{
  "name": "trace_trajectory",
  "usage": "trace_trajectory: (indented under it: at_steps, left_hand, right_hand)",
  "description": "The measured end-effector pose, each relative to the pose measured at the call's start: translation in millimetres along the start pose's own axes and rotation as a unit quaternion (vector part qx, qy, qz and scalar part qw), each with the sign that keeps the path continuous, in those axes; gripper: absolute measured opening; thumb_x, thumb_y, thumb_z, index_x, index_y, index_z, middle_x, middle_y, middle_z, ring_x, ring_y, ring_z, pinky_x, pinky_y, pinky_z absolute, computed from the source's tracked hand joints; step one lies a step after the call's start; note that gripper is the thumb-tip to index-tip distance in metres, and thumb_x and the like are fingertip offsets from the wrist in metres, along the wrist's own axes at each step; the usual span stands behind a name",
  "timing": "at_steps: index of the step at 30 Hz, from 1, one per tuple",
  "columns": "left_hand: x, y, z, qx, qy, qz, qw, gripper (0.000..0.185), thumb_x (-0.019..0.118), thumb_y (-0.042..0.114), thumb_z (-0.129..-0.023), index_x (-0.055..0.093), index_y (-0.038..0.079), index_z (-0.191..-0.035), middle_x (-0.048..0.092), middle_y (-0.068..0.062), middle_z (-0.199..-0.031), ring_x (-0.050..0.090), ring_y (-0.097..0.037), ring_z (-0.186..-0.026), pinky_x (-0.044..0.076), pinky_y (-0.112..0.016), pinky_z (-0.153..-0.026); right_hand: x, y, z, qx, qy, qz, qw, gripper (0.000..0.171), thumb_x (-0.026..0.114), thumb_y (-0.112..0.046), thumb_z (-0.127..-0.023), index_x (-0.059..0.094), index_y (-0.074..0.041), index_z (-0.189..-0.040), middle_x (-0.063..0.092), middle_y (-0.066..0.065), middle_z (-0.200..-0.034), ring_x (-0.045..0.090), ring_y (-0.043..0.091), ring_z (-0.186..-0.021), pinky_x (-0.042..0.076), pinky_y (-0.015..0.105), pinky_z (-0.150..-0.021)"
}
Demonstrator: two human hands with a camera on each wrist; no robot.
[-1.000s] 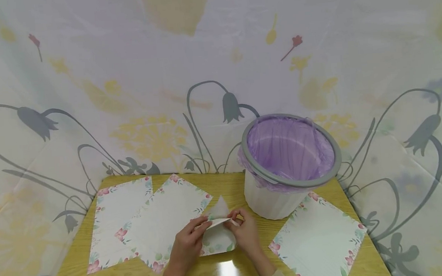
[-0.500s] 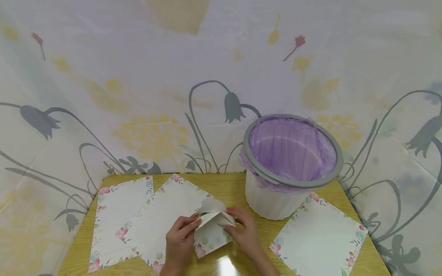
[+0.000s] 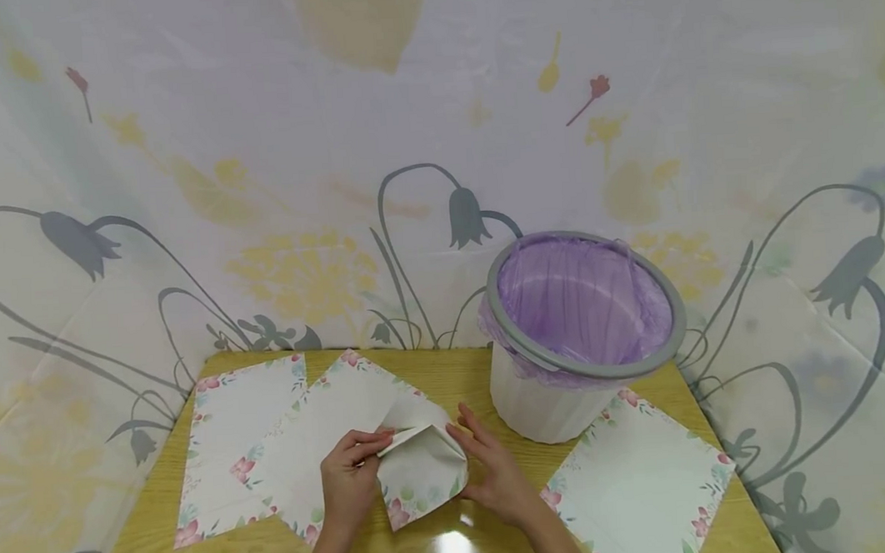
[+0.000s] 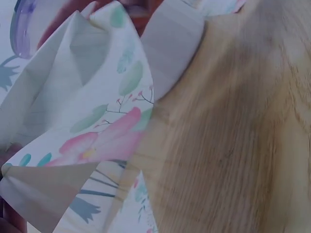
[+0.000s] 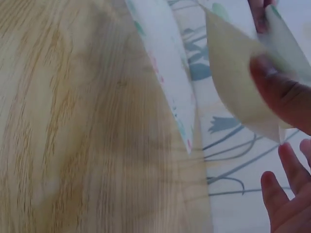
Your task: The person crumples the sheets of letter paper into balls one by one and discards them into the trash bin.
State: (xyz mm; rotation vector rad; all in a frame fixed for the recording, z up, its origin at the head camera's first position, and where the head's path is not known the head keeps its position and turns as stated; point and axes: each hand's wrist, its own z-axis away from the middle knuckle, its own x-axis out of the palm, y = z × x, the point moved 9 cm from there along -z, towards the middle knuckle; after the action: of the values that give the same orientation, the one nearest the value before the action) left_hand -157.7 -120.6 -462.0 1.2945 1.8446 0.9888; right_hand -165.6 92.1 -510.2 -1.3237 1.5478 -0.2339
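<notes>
Folded sheet (image 3: 422, 465): I see it on the wooden table (image 3: 455, 372), between both hands, just in front of the bin (image 3: 577, 336).
Left hand (image 3: 348, 482): fingers curled, pinching the sheet's upper fold.
Right hand (image 3: 498, 474): fingers straight and together, pressed against the sheet's right edge.
Flat sheets (image 3: 233, 438): lying left and right.

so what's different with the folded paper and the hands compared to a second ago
The folded floral sheet has opened from a small pointed fold into a wider, puffed shape lying lower on the table. The left hand keeps pinching its left edge; the right hand has let go and now rests flat against its right side. The flat sheets and the purple-lined bin stayed put.
</notes>
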Motion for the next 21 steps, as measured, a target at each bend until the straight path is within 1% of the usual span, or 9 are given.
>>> trace_trajectory:
  at_steps: [3, 6, 9, 11, 14, 16, 19, 21]
  left_hand:
    - [1.9, -1.0, 1.5, 0.001, 0.003, 0.002, 1.0, 0.035, 0.053, -0.033, -0.073, 0.076, -0.008, -0.081, 0.069, -0.019, -0.084, 0.071, -0.03, -0.085, 0.053, -0.013, -0.074]
    - [6.4, 0.3, 3.1, 0.023, -0.004, 0.014, 0.9996, 0.035, 0.054, -0.035, -0.071, 0.076, -0.009, -0.082, 0.068, -0.019, -0.083, 0.072, -0.028, -0.083, 0.053, -0.012, -0.07]
    - [12.9, 3.1, 5.3, 0.05, -0.03, 0.027, 0.9979, 0.034, 0.056, -0.036, -0.071, 0.075, -0.01, -0.083, 0.067, -0.02, -0.083, 0.072, -0.028, -0.085, 0.054, -0.014, -0.071]
    - [16.7, 4.8, 7.0, 0.064, -0.047, 0.03, 0.9964, 0.033, 0.057, -0.036, -0.07, 0.075, -0.011, -0.083, 0.066, -0.019, -0.084, 0.072, -0.029, -0.086, 0.055, -0.016, -0.072]
    - [18.8, 6.1, 8.9, 0.074, -0.06, 0.033, 0.9949, 0.033, 0.058, -0.036, -0.07, 0.075, -0.011, -0.082, 0.065, -0.019, -0.084, 0.072, -0.029, -0.086, 0.056, -0.017, -0.072]
    - [18.5, 6.4, 9.1, 0.076, -0.062, 0.035, 0.9946, 0.032, 0.059, -0.037, -0.069, 0.074, -0.011, -0.08, 0.065, -0.019, -0.083, 0.072, -0.029, -0.085, 0.055, -0.016, -0.07]
    - [18.6, 5.7, 8.5, 0.071, -0.072, 0.046, 0.9938, 0.029, 0.06, -0.036, -0.07, 0.074, -0.012, -0.079, 0.064, -0.02, -0.082, 0.071, -0.027, -0.084, 0.056, -0.016, -0.071]
    - [19.0, 5.2, 8.4, 0.069, -0.083, 0.056, 0.9926, 0.029, 0.06, -0.036, -0.07, 0.074, -0.012, -0.08, 0.063, -0.021, -0.082, 0.071, -0.024, -0.086, 0.056, -0.017, -0.071]
  right_hand:
    - [-4.5, -0.1, -1.1, 0.004, 0.026, -0.029, 0.999, 0.089, 0.091, -0.01, -0.063, 0.052, -0.006, -0.143, 0.03, 0.025, -0.157, 0.043, 0.043, -0.134, 0.044, 0.057, -0.101]
    - [-11.9, 0.1, -3.5, 0.015, 0.069, -0.064, 0.995, 0.077, 0.09, 0.0, -0.061, 0.059, 0.004, -0.132, 0.037, 0.031, -0.15, 0.048, 0.048, -0.127, 0.043, 0.043, -0.106]
    - [-18.3, 3.2, -6.4, 0.04, 0.11, -0.113, 0.987, 0.063, 0.086, 0.01, -0.062, 0.064, 0.008, -0.121, 0.044, 0.031, -0.145, 0.05, 0.047, -0.125, 0.04, 0.026, -0.105]
    - [-20.8, 7.1, -7.6, 0.063, 0.129, -0.148, 0.978, 0.055, 0.085, 0.012, -0.065, 0.067, 0.007, -0.116, 0.048, 0.029, -0.142, 0.05, 0.043, -0.128, 0.04, 0.02, -0.103]
    - [-21.8, 9.7, -9.6, 0.084, 0.139, -0.202, 0.966, 0.045, 0.082, 0.01, -0.07, 0.068, 0.006, -0.113, 0.05, 0.027, -0.142, 0.048, 0.036, -0.132, 0.04, 0.02, -0.104]
    - [-20.7, 11.0, -9.9, 0.09, 0.139, -0.23, 0.959, 0.044, 0.082, 0.009, -0.071, 0.068, 0.008, -0.112, 0.051, 0.028, -0.14, 0.049, 0.032, -0.132, 0.04, 0.022, -0.105]
    - [-18.5, 14.1, -9.2, 0.101, 0.137, -0.26, 0.95, 0.044, 0.082, 0.009, -0.072, 0.067, 0.01, -0.113, 0.057, 0.03, -0.132, 0.056, 0.025, -0.126, 0.046, 0.023, -0.1]
    - [-17.7, 16.8, -8.5, 0.115, 0.14, -0.27, 0.946, 0.042, 0.082, 0.009, -0.072, 0.068, 0.01, -0.112, 0.062, 0.03, -0.124, 0.062, 0.019, -0.117, 0.051, 0.022, -0.092]
